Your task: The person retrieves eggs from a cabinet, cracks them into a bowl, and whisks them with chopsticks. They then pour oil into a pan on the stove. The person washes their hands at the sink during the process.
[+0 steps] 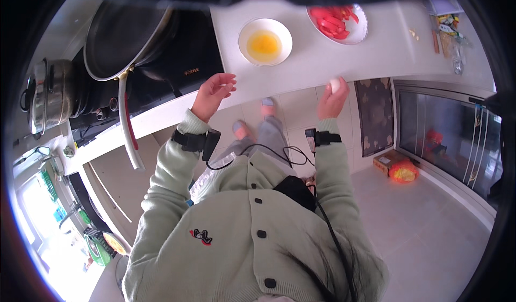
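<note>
My right hand (pixel 331 102) is closed around a whitish egg (pixel 336 85) at the counter's front edge. To the left, my left hand (pixel 214 94) hovers by the corner of the stove, fingers loosely bent and apart, holding nothing that I can see. Between and beyond my hands a white bowl (pixel 243 48) stands on the counter, with yellow-orange raw egg (pixel 264 45) in its bottom. Farther right is a white dish (pixel 361 34) of red tomato pieces (pixel 331 23), its far edge cut off by the dark rim of the view.
A frying pan (pixel 121 38) sits on the black stove (pixel 193 49), its handle jutting past the front edge. Left of it is a steel pot (pixel 56 95). Small pale bits (pixel 413 34) and small packets (pixel 449 25) lie on the counter's right. A cardboard box (pixel 388 161) stands on the floor.
</note>
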Demonstrator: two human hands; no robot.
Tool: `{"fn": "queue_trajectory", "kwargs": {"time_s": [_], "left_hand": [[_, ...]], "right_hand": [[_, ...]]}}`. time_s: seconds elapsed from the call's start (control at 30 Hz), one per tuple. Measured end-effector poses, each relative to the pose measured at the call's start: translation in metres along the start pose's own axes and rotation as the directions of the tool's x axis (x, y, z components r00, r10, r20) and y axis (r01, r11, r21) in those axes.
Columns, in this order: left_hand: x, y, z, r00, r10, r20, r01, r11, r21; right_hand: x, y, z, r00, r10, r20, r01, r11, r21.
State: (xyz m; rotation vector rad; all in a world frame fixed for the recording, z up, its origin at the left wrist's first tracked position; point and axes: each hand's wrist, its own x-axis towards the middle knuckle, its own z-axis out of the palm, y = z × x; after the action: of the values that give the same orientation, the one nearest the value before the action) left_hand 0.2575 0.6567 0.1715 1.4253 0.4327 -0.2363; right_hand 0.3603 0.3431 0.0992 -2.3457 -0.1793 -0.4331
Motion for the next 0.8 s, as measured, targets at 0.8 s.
{"fn": "queue_trajectory", "kwargs": {"time_s": [0.8], "left_hand": [[0.037,0.090,0.045,0.770,0.630,0.103,-0.632,0.730,0.261]], "right_hand": [[0.095,-0.145,-0.049,0.551,-0.203,0.809,-0.733,0.345,0.586]]}}
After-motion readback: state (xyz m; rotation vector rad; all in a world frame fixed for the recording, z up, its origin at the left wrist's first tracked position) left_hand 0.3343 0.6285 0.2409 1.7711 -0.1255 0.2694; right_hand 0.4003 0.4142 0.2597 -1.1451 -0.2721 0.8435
